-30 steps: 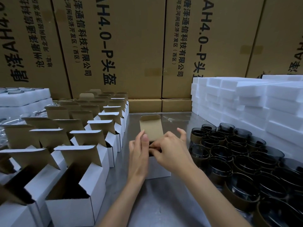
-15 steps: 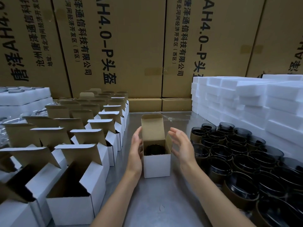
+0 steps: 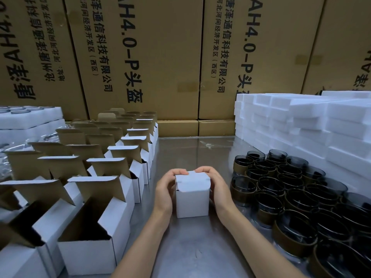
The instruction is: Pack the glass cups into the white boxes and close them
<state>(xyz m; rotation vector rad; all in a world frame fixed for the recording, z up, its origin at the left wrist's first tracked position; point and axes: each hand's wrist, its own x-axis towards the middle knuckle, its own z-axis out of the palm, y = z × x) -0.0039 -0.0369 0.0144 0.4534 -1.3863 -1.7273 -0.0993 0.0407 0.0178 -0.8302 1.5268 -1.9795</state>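
Packing warehouse (stacked shipping cartons (image 3: 140,57), foam slabs (image 3: 301,121)).

Box: a small white box (image 3: 192,199) stands on the metal table (image 3: 180,247), lid folded down.
Hands: left hand (image 3: 167,189) and right hand (image 3: 215,187) grip its sides, fingertips curled over the top.
Left: rows of open boxes (image 3: 104,221).
Right: dark glass cups (image 3: 291,193), white foam blocks (image 3: 301,125) beyond.
Far: brown cartons (image 3: 160,57).

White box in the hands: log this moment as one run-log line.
white box: lid down, standing on table | left hand: grips left side | right hand: grips right side | glass cups: right of box
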